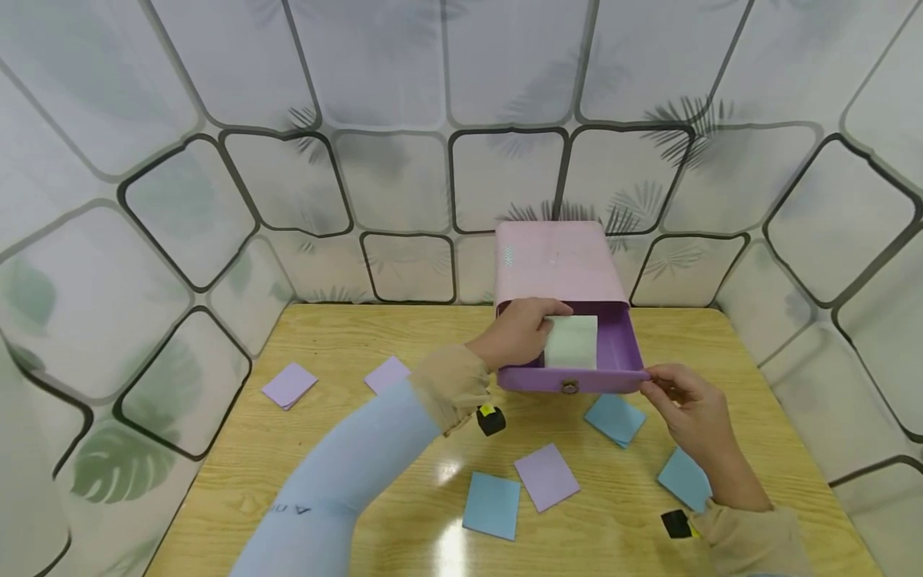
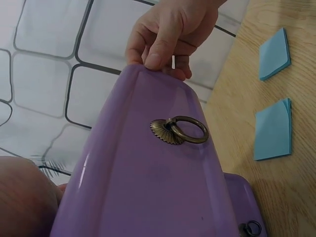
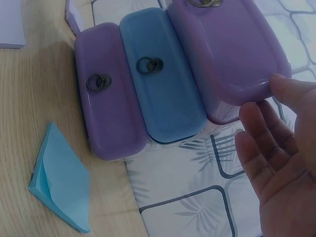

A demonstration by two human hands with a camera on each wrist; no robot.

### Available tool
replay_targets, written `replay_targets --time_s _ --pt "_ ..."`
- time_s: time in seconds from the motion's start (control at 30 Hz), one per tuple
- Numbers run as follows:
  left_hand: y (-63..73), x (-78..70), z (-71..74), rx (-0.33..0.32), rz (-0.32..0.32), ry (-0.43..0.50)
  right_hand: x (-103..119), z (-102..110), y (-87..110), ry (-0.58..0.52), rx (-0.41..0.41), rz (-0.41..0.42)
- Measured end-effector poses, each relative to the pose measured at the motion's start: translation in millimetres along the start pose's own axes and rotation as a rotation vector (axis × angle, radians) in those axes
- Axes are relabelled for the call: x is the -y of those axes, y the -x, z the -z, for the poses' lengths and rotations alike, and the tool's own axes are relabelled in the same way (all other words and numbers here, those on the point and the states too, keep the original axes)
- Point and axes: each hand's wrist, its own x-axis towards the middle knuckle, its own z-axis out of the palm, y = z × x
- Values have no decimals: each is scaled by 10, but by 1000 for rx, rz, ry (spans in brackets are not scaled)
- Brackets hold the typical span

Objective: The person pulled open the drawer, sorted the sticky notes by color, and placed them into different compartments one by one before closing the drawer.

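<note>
The top purple drawer (image 1: 526, 381) of a small pink cabinet (image 1: 558, 260) is pulled out. Inside it, a pale green sticky note pad (image 1: 574, 343) is gripped at its left edge by my left hand (image 1: 515, 332). The left wrist view shows only a little of that hand; the drawer front hides the rest. My right hand (image 1: 692, 413) pinches the drawer's front right corner between thumb and fingers. A brass ring pull (image 2: 190, 129) hangs on the drawer front. Below, a blue drawer (image 3: 170, 98) and another purple drawer (image 3: 111, 111) are pushed in.
Blue sticky note pads (image 1: 492, 505) and lilac pads (image 1: 546, 477) lie scattered over the wooden table (image 1: 346, 328). One blue pad (image 1: 615, 419) lies just in front of the cabinet. Patterned panels (image 1: 404, 184) enclose the table's back and sides.
</note>
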Motion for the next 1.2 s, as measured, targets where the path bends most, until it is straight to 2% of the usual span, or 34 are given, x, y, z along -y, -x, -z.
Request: replay_targets --time_s 0.13,0.27,0.37,0.47,0.77,0.9,1.2 --pt "-41 6 -40 32 11 -48 2 0 10 -10 -1 6" --pt "-64 9 -69 52 -20 -172 -18 -1 29 -16 -4 8" --pt "-64 10 -72 56 -32 -262 -99 -5 54 -23 -6 6" --pt "-55 7 -62 64 -25 -304 -209 -12 85 -33 -9 10" --pt "-54 3 -43 105 -6 -332 -353 -24 113 -54 -15 23" --pt "-68 6 -43 114 -17 -340 -372 -23 116 -38 -12 22" --pt "-72 21 -53 144 -56 -346 -302 -2 106 -38 14 -51"
